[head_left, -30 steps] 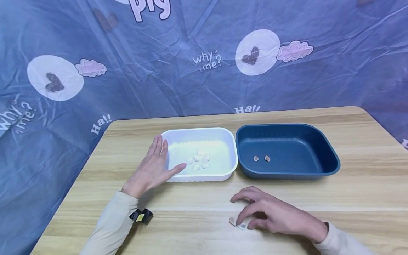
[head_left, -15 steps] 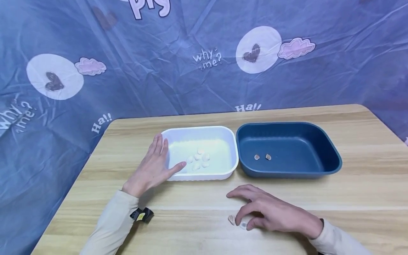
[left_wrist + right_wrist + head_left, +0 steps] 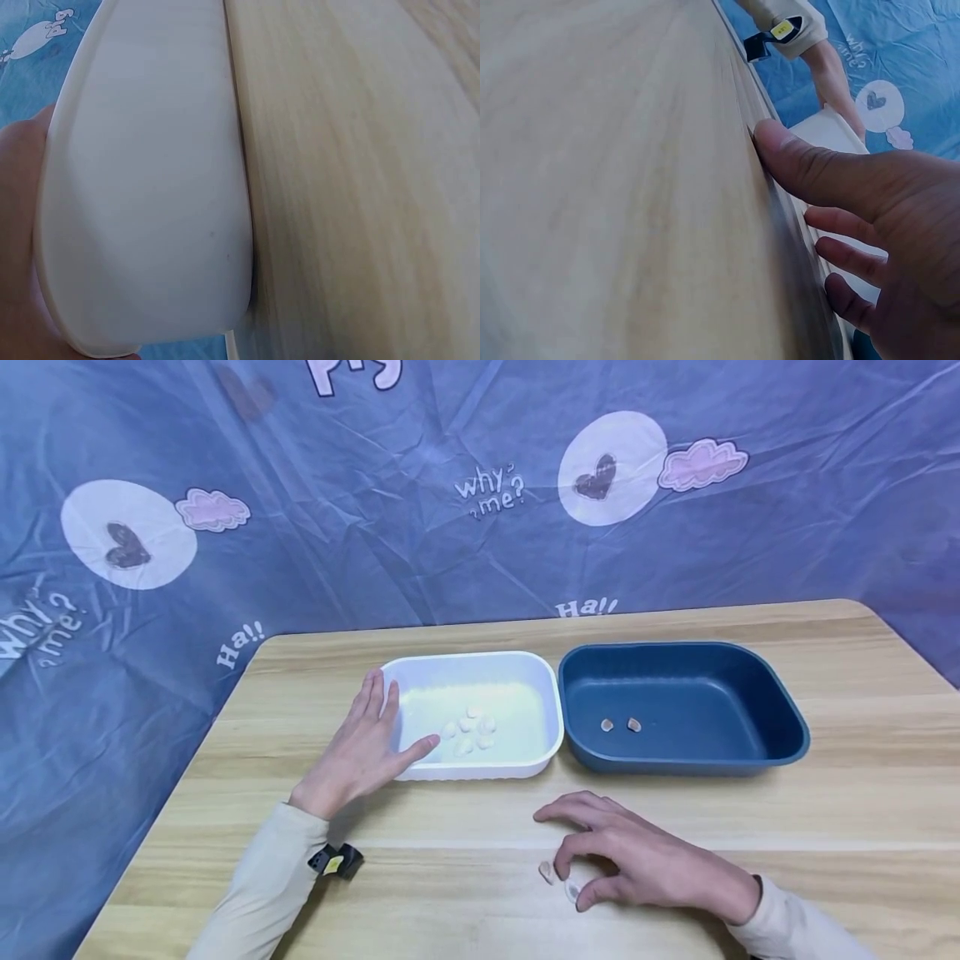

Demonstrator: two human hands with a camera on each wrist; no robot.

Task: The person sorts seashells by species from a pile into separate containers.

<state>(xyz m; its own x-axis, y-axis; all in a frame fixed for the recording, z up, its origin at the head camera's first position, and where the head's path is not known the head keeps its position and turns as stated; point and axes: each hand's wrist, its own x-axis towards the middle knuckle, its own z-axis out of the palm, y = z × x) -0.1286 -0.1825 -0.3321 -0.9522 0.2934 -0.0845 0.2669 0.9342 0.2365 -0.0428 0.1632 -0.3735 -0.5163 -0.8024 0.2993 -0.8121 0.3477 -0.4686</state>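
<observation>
My left hand (image 3: 356,747) rests on the left end of the white basin (image 3: 468,772), its fingers straight along the rim and thumb over the near corner. The left wrist view shows the basin's outer wall (image 3: 157,165) beside the fingers. Low on the table, my right hand (image 3: 637,860) pinches a small whitish shell (image 3: 572,891) between thumb and index finger, the other fingers spread. A brownish shell (image 3: 547,872) lies just left of the index fingertip. In the right wrist view, the thumb (image 3: 810,165) hides the pinched shell.
Several pale shells (image 3: 465,725) lie inside the white basin. Against its right side stands a dark blue basin (image 3: 686,767) with two brownish shells (image 3: 633,725) in it. The wooden table (image 3: 450,893) ends at a printed blue cloth (image 3: 420,527) behind.
The right thumb and index finger have closed on the whitish shell, which has tilted up between them. The left hand stays on the white basin. The head view has tipped slightly downward.
</observation>
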